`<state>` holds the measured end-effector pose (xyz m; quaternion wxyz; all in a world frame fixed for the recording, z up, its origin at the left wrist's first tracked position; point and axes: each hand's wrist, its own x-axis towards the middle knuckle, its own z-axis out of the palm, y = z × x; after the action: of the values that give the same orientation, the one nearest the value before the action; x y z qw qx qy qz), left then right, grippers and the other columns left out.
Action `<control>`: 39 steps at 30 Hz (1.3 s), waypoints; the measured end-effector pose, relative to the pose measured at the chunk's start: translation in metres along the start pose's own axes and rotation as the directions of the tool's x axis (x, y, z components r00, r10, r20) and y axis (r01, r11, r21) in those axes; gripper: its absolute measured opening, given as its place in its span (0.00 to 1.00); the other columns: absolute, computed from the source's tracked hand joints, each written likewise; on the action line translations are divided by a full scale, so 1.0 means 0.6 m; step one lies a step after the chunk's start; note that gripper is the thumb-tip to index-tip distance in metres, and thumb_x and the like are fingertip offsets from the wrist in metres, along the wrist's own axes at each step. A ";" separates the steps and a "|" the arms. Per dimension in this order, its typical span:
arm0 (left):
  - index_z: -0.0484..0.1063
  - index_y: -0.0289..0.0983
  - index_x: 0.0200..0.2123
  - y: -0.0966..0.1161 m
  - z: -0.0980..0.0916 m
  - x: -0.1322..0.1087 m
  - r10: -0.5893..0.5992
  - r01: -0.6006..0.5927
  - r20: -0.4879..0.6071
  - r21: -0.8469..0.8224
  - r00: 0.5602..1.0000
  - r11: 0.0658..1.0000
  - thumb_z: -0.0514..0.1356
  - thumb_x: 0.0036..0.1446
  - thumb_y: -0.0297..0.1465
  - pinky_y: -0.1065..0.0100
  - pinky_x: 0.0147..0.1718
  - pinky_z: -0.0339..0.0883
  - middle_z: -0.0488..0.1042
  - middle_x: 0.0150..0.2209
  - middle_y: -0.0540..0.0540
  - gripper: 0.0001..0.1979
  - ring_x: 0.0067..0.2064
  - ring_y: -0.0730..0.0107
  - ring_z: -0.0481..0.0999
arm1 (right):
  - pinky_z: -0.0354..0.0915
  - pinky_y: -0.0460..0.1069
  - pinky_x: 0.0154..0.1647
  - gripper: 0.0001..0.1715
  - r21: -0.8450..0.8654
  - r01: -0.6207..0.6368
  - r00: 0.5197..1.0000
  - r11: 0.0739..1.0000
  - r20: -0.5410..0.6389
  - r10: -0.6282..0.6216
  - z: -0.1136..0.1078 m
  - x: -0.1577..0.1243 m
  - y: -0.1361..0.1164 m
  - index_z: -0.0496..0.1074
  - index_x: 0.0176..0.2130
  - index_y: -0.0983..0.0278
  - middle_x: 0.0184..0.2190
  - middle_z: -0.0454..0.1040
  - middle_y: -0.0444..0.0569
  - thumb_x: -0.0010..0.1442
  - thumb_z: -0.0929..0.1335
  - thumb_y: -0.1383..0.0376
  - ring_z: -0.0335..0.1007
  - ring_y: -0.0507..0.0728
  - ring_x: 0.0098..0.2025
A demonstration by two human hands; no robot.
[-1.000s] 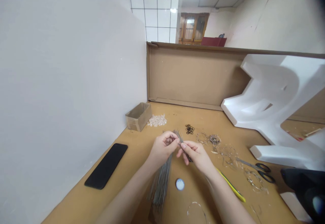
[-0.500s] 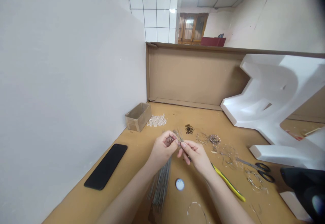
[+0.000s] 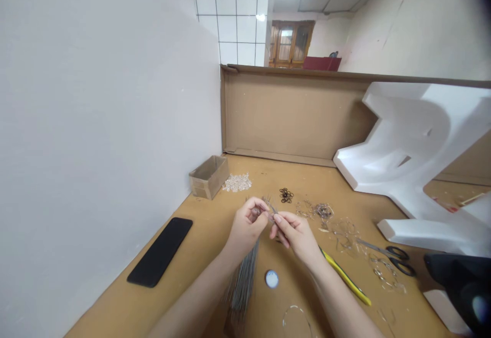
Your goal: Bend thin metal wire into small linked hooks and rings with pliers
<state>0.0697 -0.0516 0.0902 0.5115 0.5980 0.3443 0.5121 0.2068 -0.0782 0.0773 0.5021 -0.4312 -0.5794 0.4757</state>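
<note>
Fingers (image 3: 278, 218) of right hand (image 3: 298, 229) pinch thin grey piece (image 3: 273, 209) near wire bundle (image 3: 245, 276); left hand (image 3: 243, 225) cups close beside, can't tell its grip. Slack pinch could drop piece into bundle, hard to pick out.

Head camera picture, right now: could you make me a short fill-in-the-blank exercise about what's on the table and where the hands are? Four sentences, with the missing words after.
1. The fingertips of the left hand and right hand come together near the ____ (near or far) end of the thin grey rods, as the wearer sees it.
2. In the picture, the phone lies to the ____ of the rods.
3. The scissors have ____ finger loops.
4. The tool between the round cap and the scissors has a mostly ____ handle.

Missing words: far; left; black; yellow.
</note>
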 end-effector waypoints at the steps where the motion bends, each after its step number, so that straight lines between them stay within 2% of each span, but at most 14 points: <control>1: 0.64 0.36 0.29 -0.001 0.000 0.000 -0.003 0.003 -0.007 -0.010 1.000 1.000 0.56 0.49 0.30 0.74 0.26 0.60 0.68 0.25 0.52 0.04 0.25 0.77 0.67 | 0.47 0.44 0.15 0.19 -0.002 0.002 1.000 1.000 0.002 -0.002 0.000 0.000 0.000 0.70 0.28 0.65 0.19 0.71 0.43 0.57 0.63 0.53 0.49 0.45 0.13; 5: 0.64 0.36 0.30 -0.001 0.001 0.000 -0.030 0.030 0.004 -0.049 1.000 0.998 0.57 0.49 0.31 0.74 0.25 0.59 0.68 0.26 0.52 0.05 0.24 0.78 0.65 | 0.47 0.44 0.16 0.20 -0.009 0.019 1.000 1.000 -0.001 -0.019 0.000 0.000 0.000 0.69 0.25 0.65 0.18 0.69 0.42 0.58 0.63 0.54 0.49 0.44 0.13; 13: 0.64 0.35 0.29 0.006 -0.002 0.000 -0.010 0.010 0.056 0.001 0.998 1.000 0.57 0.51 0.32 0.74 0.26 0.59 0.66 0.26 0.52 0.05 0.24 0.78 0.65 | 0.48 0.44 0.16 0.19 -0.046 0.029 0.999 0.999 -0.032 -0.030 0.003 -0.002 -0.007 0.70 0.25 0.65 0.17 0.68 0.42 0.57 0.63 0.54 0.49 0.45 0.13; 23: 0.63 0.35 0.27 -0.004 -0.002 0.002 0.043 -0.044 0.029 0.062 0.999 0.997 0.56 0.50 0.30 0.74 0.29 0.60 0.65 0.26 0.52 0.04 0.27 0.77 0.66 | 0.48 0.44 0.16 0.20 -0.078 0.028 0.999 0.997 -0.040 -0.031 0.008 -0.003 -0.009 0.69 0.22 0.65 0.14 0.63 0.39 0.57 0.63 0.55 0.49 0.45 0.13; 31: 0.63 0.36 0.28 -0.005 0.001 0.003 0.071 -0.072 0.020 0.052 0.997 0.996 0.56 0.50 0.28 0.74 0.28 0.61 0.66 0.26 0.52 0.03 0.27 0.77 0.67 | 0.46 0.43 0.15 0.20 -0.046 0.026 0.999 0.999 -0.025 -0.027 0.011 -0.004 -0.014 0.69 0.22 0.66 0.16 0.66 0.40 0.58 0.63 0.55 0.49 0.44 0.13; 35: 0.62 0.36 0.28 -0.007 0.002 0.001 0.048 -0.048 0.008 0.027 0.999 0.998 0.55 0.51 0.28 0.73 0.29 0.61 0.67 0.26 0.52 0.03 0.27 0.76 0.67 | 0.46 0.43 0.15 0.20 -0.012 0.020 0.999 1.000 -0.026 -0.020 0.012 -0.004 -0.014 0.69 0.25 0.66 0.17 0.68 0.41 0.58 0.63 0.55 0.49 0.44 0.13; 39: 0.62 0.36 0.28 -0.007 0.002 0.000 0.075 -0.075 0.013 0.013 0.997 0.997 0.56 0.50 0.28 0.72 0.31 0.62 0.68 0.27 0.51 0.03 0.29 0.75 0.68 | 0.45 0.43 0.14 0.18 0.022 0.010 0.999 1.000 -0.042 -0.009 0.010 -0.004 -0.007 0.71 0.33 0.66 0.19 0.70 0.42 0.57 0.63 0.54 0.49 0.44 0.12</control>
<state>0.0715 -0.0511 0.0863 0.4902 0.6171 0.3217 0.5249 0.2008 -0.0820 0.0809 0.5211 -0.4324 -0.5656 0.4707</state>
